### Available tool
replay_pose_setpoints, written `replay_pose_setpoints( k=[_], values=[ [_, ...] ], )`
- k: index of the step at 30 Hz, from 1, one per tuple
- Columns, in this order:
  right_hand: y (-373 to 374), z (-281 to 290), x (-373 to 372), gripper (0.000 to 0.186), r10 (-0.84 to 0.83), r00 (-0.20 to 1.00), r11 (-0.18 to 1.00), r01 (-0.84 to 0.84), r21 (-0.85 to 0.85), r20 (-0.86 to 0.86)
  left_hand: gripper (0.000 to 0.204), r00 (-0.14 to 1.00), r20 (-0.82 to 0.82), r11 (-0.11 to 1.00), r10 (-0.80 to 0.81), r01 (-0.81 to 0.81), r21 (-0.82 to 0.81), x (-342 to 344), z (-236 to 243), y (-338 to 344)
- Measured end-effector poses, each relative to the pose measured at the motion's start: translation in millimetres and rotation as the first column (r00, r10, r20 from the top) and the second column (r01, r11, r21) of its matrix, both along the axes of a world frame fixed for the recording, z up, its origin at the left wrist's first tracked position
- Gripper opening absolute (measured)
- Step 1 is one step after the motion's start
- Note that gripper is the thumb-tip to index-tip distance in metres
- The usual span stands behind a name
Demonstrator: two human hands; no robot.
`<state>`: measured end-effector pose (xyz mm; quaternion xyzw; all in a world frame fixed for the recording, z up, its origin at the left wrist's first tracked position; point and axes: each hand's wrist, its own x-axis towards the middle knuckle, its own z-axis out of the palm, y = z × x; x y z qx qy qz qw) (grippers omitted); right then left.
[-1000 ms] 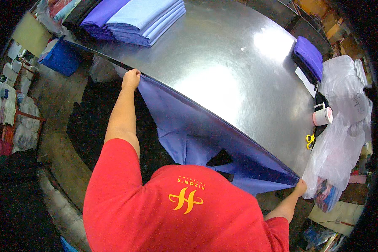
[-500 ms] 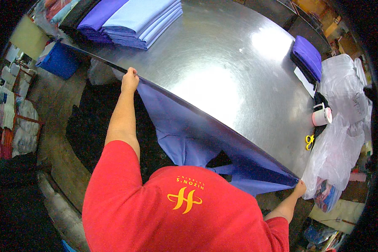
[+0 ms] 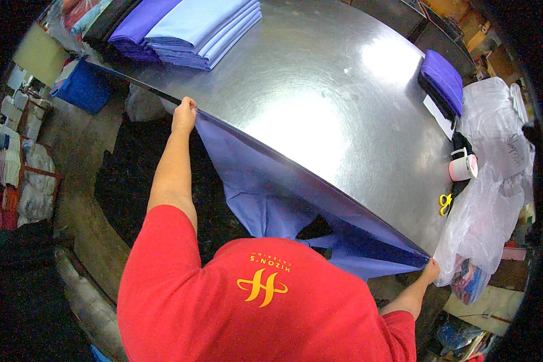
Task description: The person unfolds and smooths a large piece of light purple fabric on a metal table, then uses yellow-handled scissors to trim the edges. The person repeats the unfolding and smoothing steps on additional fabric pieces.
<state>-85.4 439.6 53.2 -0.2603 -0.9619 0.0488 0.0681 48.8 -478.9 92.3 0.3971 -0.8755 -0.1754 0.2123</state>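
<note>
A blue-violet cloth [image 3: 264,212] is stretched along the near edge of a shiny metal table [image 3: 235,102] and hangs down in folds in front of it. My left hand [image 3: 185,111] is closed on one upper corner, at the table edge. At the right end of that edge, my right hand [image 3: 431,270] grips the other corner, low and close to a plastic bag. Both arms are spread wide. The lower part of the cloth is hidden behind my red shirt.
Stacked folded light blue cloths [image 3: 205,36] lie at the table's far left, beside purple folded cloth [image 3: 133,30]. Along the right edge are a purple bundle [image 3: 441,78], a white mug-like container [image 3: 463,167], yellow scissors [image 3: 444,204] and clear plastic bags [image 3: 485,211]. A blue bin [image 3: 84,87] stands left.
My left hand has shifted very slightly left, with the cloth still in it. The right hand holds its place.
</note>
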Motion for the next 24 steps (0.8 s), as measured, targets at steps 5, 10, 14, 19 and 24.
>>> replay_pose_setpoints(
  k=[5,10,14,19,24],
  values=[
    [2.3,-1.7,1.2,0.032,0.007,1.0,1.0,-0.008,-0.025,-0.006,0.014,0.999,0.033,1.0,0.024,-0.023,-0.013,-0.4,-4.4,-4.5],
    [9.2,-10.3,-1.9,0.031,0.007,1.0,1.0,-0.007,-0.005,-0.019,0.015,0.999,0.033,1.0,-0.001,0.001,0.022,1.1,-1.9,-12.2],
    [19.5,-15.1,20.9,0.03,0.016,0.999,0.995,-0.012,0.094,-0.048,0.014,0.991,0.038,0.992,-0.125,0.124,0.01,1.8,19.5,13.8],
    [-57.6,8.4,52.7,0.028,-0.248,0.858,0.969,0.225,-0.105,-0.449,0.01,0.546,0.021,0.522,-0.838,0.79,0.321,7.2,34.4,145.7],
    [-304.6,38.2,83.2,0.024,0.503,0.756,0.417,-0.637,-0.648,-0.419,0.01,0.1,-0.024,0.082,-0.995,0.915,0.394,-6.9,39.7,266.1]
  ],
)
